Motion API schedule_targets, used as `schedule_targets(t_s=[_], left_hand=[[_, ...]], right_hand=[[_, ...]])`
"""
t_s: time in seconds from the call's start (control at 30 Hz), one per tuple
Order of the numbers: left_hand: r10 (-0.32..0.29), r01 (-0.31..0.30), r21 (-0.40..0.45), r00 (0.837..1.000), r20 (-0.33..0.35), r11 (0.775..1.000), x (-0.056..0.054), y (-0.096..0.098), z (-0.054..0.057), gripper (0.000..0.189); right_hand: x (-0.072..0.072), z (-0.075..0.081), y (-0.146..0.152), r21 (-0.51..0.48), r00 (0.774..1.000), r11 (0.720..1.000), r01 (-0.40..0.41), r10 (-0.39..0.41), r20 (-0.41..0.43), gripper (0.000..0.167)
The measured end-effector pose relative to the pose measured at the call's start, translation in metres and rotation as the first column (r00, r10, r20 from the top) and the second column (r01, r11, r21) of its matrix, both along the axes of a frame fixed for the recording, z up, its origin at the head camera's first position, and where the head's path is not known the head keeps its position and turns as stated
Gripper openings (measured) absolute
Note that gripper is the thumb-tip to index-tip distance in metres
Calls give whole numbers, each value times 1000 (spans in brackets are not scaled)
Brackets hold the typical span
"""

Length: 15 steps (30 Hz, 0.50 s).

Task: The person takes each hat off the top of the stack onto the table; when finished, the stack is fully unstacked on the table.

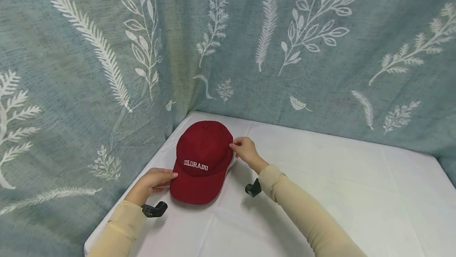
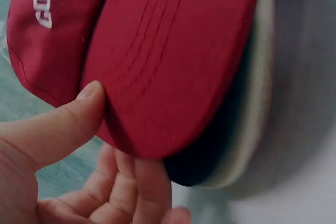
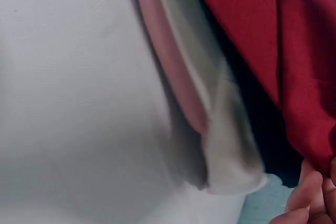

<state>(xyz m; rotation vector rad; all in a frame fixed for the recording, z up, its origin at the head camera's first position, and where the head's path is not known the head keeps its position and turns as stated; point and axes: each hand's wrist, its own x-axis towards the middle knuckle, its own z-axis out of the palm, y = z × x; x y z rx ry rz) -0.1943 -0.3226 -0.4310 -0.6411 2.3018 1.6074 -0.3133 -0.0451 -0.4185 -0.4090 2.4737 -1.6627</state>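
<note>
A red baseball cap [image 1: 204,144] with white COLORADO lettering lies on top of a stack of caps, its brim towards the viewer. My left hand [image 1: 153,181] pinches the left side of its brim, thumb on top and fingers beneath. At the cap's right side, my right hand [image 1: 246,150] pinches the lower edge of the crown between thumb and fingers. Under the red brim, the left wrist view shows a dark cap [image 2: 191,163]. A cream cap [image 3: 233,145] and a pink cap [image 3: 173,66] lie lower in the stack, mostly hidden.
The stack stands on a white-covered table [image 1: 320,185], near its far left corner. Blue-green curtains [image 1: 242,43] with white leaf prints hang along the left and back edges. A small black wrist-worn device [image 1: 253,188] sits by the right cuff, another [image 1: 155,209] by the left.
</note>
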Motion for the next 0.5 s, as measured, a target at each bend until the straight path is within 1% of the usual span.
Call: schedule_targets(t_s=[0.1,0.17,0.27,0.33,0.4,0.47,0.5], left_hand=[[-17,19,36,999,-37,999,0,2,10,57],[-28,32,58,996,-80,998,-1,6,21,57],[-50,65,94,987,-152,993,-6,21,39,54],[-72,101,129,975,-213,987,-12,35,51,50],[-86,133,168,961,-262,977,-18,55,59,45],[-97,164,205,948,-302,965,-25,78,64,40],[-98,175,229,945,-313,957,-29,92,64,38]], right_hand=[[-1,9,5,-7,1000,1000,6,-6,-26,13],[-3,17,12,-13,999,1000,11,-12,-42,13],[-8,33,30,-20,997,1000,20,-22,-75,15],[-12,44,49,-29,995,999,33,-36,-96,17],[-16,53,72,-50,993,997,50,-56,-107,20],[-19,60,99,-72,990,994,83,-90,-105,22],[-20,62,115,-81,990,992,96,-104,-97,24]])
